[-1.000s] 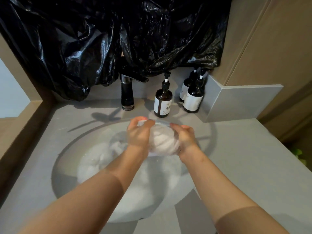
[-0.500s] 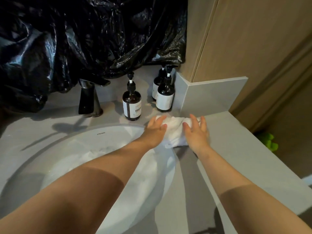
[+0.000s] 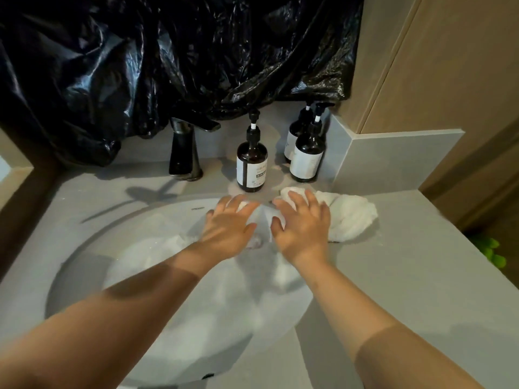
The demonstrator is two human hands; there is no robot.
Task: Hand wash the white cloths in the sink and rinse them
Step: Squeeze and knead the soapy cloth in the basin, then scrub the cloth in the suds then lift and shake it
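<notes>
**Cloth on counter, both hands open**

A bunched white cloth (image 3: 351, 217) lies on the counter (image 3: 407, 276), just right of the sink (image 3: 81, 276) and near the bottles (image 3: 252, 167). The right hand (image 3: 302, 228), fingers spread, overlaps the cloth's left end. The left hand (image 3: 229, 226), also spread and holding nothing, is over the sink's far rim.

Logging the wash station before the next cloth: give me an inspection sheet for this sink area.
Surface: grey countertop, round white sink set in it.
Job's things: bunched white cloth on the countertop right of the sink; other white cloths in the basin, blurred.
Clutter: three brown pump bottles and dark faucet behind the sink.
Grippers: left hand and right hand open, fingers spread; right one overlaps the bunched cloth's left end.
Cables: nothing seen.
Surroundings: black plastic sheet above; wood panels right; green object on the floor.
</notes>
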